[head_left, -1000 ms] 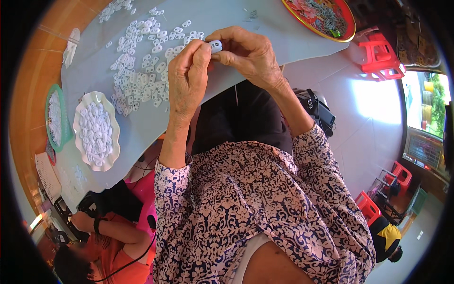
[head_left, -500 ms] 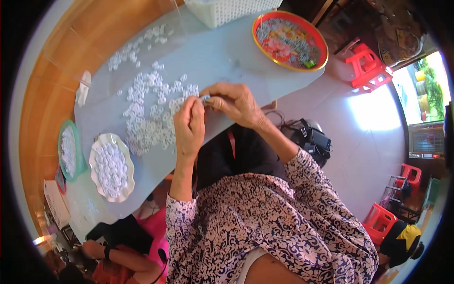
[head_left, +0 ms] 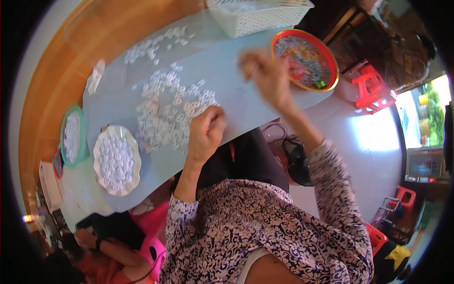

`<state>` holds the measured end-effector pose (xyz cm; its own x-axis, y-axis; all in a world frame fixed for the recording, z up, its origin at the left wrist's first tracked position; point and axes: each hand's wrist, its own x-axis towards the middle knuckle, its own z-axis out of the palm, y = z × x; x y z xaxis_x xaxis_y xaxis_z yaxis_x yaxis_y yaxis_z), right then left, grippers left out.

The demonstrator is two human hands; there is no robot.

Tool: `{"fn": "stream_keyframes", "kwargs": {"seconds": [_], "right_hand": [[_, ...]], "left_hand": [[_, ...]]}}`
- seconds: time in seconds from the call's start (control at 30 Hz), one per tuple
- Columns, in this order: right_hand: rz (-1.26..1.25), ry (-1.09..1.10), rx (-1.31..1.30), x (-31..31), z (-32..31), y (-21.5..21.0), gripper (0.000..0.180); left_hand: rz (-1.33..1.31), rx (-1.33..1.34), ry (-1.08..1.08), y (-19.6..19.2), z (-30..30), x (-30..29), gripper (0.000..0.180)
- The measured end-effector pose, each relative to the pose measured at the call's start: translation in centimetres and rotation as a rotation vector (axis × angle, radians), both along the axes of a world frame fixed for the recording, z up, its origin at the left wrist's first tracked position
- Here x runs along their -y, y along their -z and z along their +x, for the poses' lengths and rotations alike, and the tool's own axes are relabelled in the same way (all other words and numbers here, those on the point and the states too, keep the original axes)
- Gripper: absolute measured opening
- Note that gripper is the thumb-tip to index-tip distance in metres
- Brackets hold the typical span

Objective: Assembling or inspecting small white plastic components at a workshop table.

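Note:
My left hand [head_left: 206, 133] is closed at the table's near edge, fingers curled in; whatever they hold, if anything, is hidden. Beside it spreads a heap of small white ring-shaped pieces [head_left: 163, 113] on the pale table [head_left: 227, 71]. My right hand [head_left: 268, 78] is raised over the table, just left of a round red tray [head_left: 332, 75] with a gold rim. Motion smears its fingers. Small grey metallic-looking parts [head_left: 307, 54] lie in the tray. A white scalloped dish [head_left: 137, 170] full of white pieces stands at the left.
A white perforated basket [head_left: 265, 21] stands at the far edge. Left of the dish is a green basket [head_left: 84, 146] of white pieces. A crumpled white tissue [head_left: 96, 77] lies at the left edge. Red stools [head_left: 371, 90] stand to the right; another person's arm [head_left: 120, 253] shows at lower left.
My hands were together at the near edge, fingers pinching something small. My right hand has moved away, up and right toward the red tray; my left has stayed near the heap, fingers curled.

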<state>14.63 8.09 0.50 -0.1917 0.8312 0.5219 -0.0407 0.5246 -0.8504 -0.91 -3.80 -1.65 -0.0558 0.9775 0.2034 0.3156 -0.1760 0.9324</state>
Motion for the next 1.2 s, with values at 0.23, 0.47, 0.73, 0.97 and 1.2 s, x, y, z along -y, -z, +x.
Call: {"fn": "stream_keyframes", "kwargs": {"seconds": [0.23,0.47,0.73,0.97,1.2], "right_hand": [[0.306,0.345,0.521,-13.9,-0.9,-6.6,0.012],[0.473,-0.164,0.558,-5.7,-6.1,-2.5,0.012],[0.329,-0.396,0.812,-3.0,-9.2,0.7,0.012],[0.328,-0.385,1.027,-2.9,-9.7,0.6,0.009],[0.295,-0.458,0.885,-2.5,-10.5,0.3,0.008]], "left_hand": [[0.095,0.071,0.098,0.2,-0.2,0.0,0.006],[0.027,0.21,0.091,0.2,-0.3,1.1,0.007],[0.045,0.248,0.092,-0.4,-0.3,1.0,0.002],[0.075,0.24,0.091,0.2,-0.1,1.1,0.006],[0.032,0.263,0.102,-0.3,0.1,0.9,0.003]]}}
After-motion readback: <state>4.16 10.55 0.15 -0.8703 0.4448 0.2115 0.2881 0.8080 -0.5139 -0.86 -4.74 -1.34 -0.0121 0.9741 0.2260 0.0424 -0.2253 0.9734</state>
